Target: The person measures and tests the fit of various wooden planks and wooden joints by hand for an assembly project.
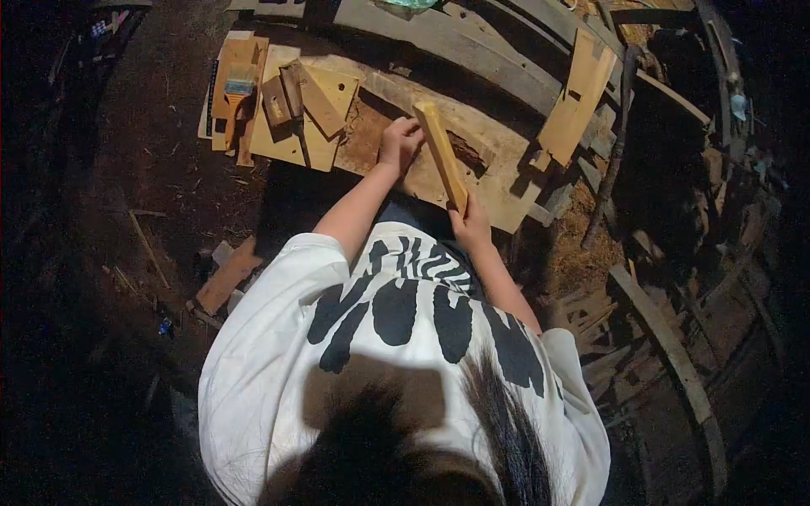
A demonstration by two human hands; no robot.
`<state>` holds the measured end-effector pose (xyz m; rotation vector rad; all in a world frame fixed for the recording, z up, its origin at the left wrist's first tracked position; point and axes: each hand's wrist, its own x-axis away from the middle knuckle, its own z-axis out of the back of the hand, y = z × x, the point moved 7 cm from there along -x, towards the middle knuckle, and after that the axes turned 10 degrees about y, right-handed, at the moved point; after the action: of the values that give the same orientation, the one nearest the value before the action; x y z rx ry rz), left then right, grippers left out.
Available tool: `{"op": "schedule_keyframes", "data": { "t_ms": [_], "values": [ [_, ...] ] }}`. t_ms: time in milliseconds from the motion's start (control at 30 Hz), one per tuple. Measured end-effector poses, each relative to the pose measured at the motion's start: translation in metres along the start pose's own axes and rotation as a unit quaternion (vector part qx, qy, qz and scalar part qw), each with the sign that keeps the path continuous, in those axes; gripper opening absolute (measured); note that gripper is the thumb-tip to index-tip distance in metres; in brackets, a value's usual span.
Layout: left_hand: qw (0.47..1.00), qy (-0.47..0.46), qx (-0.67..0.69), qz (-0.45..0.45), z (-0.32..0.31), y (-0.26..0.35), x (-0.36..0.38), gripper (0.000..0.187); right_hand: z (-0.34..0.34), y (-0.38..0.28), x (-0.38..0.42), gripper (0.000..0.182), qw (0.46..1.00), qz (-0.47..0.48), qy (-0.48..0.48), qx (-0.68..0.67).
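Note:
My right hand [471, 223] grips the lower end of a narrow wooden strip [440, 158], which stands tilted with its far end up and to the left. Just left of the strip, my left hand [401, 143] is closed with curled fingers; whether it pinches something small cannot be made out. Both hands are over a worn wooden bench [498, 190]. A dark slot in the bench top lies partly behind the strip.
Left on the bench are a paintbrush [239, 91], a dark-handled tool [295, 101] and flat wooden boards [325, 101]. A slotted board [578, 97] lies at the right. Grey planks [439, 42] run behind; scrap wood [228, 274] litters the ground.

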<state>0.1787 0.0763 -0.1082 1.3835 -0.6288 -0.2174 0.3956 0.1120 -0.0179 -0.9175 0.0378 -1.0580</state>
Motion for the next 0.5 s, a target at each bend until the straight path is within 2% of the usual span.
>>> {"op": "schedule_keyframes", "data": {
  "t_ms": [33,67,133,200,267,333,367,433,500],
  "values": [
    [0.997,-0.002,-0.078,-0.019,0.002,0.013,0.000,0.014,0.002,-0.003,0.002,0.048,0.998,0.011,0.004,-0.054],
    [0.987,-0.003,-0.156,-0.038,0.002,0.024,0.001,0.014,0.000,-0.002,0.001,0.048,0.998,0.009,0.004,-0.054],
    [0.987,0.006,-0.148,-0.061,0.001,0.021,-0.001,0.015,-0.001,0.003,-0.004,0.048,0.996,0.007,0.023,0.085],
    [0.981,-0.009,-0.170,-0.090,0.001,0.023,-0.002,0.017,0.000,0.002,-0.005,0.049,0.997,0.022,0.039,0.069],
    [0.982,-0.004,-0.173,-0.079,-0.001,0.025,-0.001,0.018,0.001,0.003,-0.008,0.050,0.996,0.038,0.053,0.054],
    [0.982,-0.002,-0.179,-0.063,0.002,0.018,0.002,0.020,-0.001,0.004,-0.005,0.052,0.996,0.063,0.049,-0.046],
    [0.981,-0.011,-0.177,-0.078,0.002,0.019,-0.001,0.021,-0.002,0.007,-0.005,0.052,0.996,0.062,0.048,-0.045],
    [0.979,-0.019,-0.182,-0.086,0.002,0.020,-0.002,0.019,0.000,0.004,-0.007,0.054,0.997,0.028,0.050,0.060],
    [0.981,-0.008,-0.171,-0.089,0.000,0.024,-0.001,0.018,0.005,-0.001,-0.005,0.053,0.997,0.040,0.057,0.034]
  ]
}}
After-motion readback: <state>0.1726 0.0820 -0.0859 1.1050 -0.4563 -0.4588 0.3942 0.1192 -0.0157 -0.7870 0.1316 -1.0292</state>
